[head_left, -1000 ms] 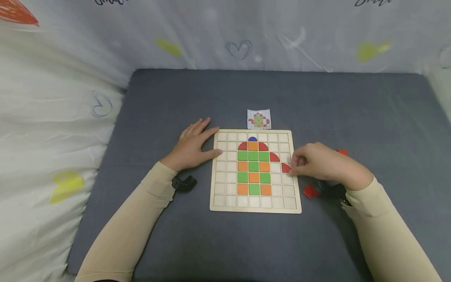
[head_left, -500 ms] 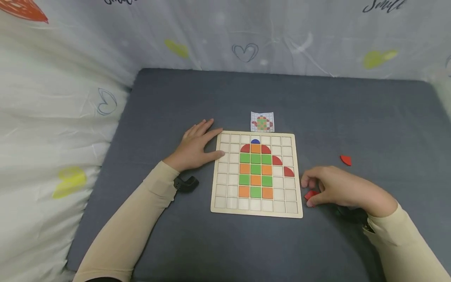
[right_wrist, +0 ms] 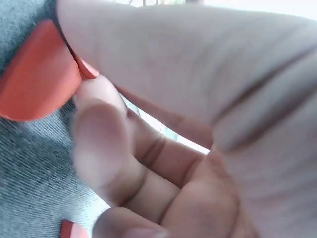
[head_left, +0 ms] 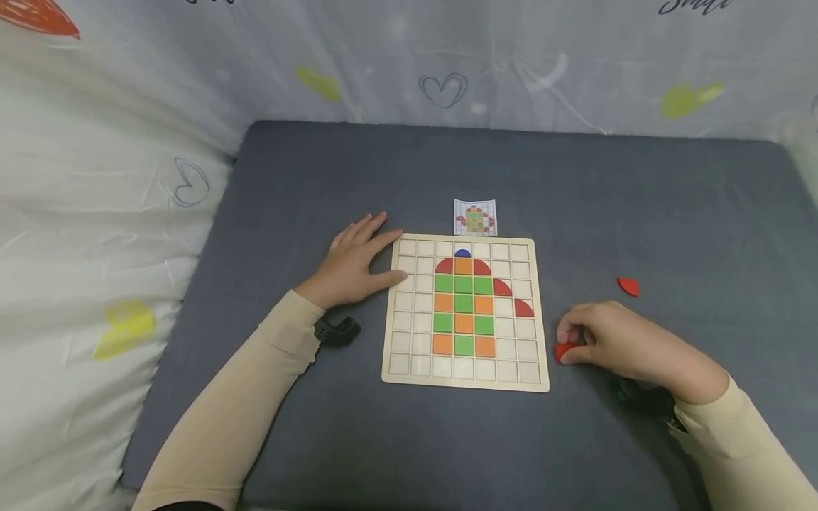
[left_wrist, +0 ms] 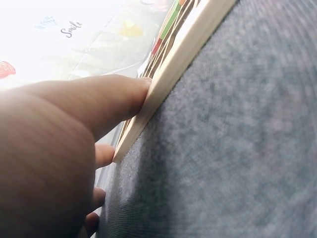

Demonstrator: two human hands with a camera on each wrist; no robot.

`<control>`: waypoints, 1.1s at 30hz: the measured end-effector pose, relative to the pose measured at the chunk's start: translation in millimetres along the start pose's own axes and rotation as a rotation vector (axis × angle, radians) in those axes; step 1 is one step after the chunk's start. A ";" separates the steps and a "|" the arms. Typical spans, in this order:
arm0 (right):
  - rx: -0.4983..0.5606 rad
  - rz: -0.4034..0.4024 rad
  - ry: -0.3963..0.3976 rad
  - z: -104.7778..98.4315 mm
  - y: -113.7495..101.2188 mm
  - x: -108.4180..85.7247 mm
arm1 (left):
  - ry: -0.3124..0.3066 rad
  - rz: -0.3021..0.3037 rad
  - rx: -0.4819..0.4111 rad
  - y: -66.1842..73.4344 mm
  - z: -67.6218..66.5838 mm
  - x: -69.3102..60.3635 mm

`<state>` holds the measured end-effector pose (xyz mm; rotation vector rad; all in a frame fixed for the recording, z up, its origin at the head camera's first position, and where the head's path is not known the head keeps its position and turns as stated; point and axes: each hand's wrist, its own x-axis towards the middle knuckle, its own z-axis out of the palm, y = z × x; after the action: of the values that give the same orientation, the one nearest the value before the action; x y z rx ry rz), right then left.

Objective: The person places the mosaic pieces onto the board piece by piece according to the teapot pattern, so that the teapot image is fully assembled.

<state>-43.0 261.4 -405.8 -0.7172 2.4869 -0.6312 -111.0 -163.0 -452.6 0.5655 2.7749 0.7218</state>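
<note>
A wooden grid board (head_left: 400,365) lies flat on the grey table, with green, orange, red and blue pieces set in its squares. My left hand (head_left: 351,270) rests at the board's upper left, fingers spread and thumb on its left edge. Right of the board, my right hand (head_left: 610,341) pinches a red piece (right_wrist: 88,68) between thumb and finger; most of it is hidden. In the right wrist view, another red piece (right_wrist: 42,74) with a curved edge lies on the cloth against the thumb. A red quarter-circle piece (head_left: 629,287) lies farther back.
A small picture card (head_left: 475,218) with a coloured grid pattern lies at the board's far edge. Grey cloth covers the table (head_left: 358,440). White printed curtains (head_left: 383,42) hang along the back and left sides.
My right hand has moved from the board's right edge, down and right to the red pieces, and now pinches one. The left hand stays at the board.
</note>
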 end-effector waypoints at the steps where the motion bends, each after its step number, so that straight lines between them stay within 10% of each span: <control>1: 0.009 0.006 0.008 -1.2 -0.6 -0.1 | 0.001 -0.001 0.000 -0.4 0.0 0.0; 17: 0.137 -0.017 0.085 -5.8 -15.7 23.4 | -0.001 0.000 -0.002 0.2 -0.2 -0.6; 33: 0.048 -0.116 0.184 7.8 -18.8 33.2 | 0.003 -0.004 -0.012 1.1 0.0 -2.4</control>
<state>-56.7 225.5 -412.0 -0.8231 2.6004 -0.8309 -108.5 -163.1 -451.8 0.5564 2.7713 0.7387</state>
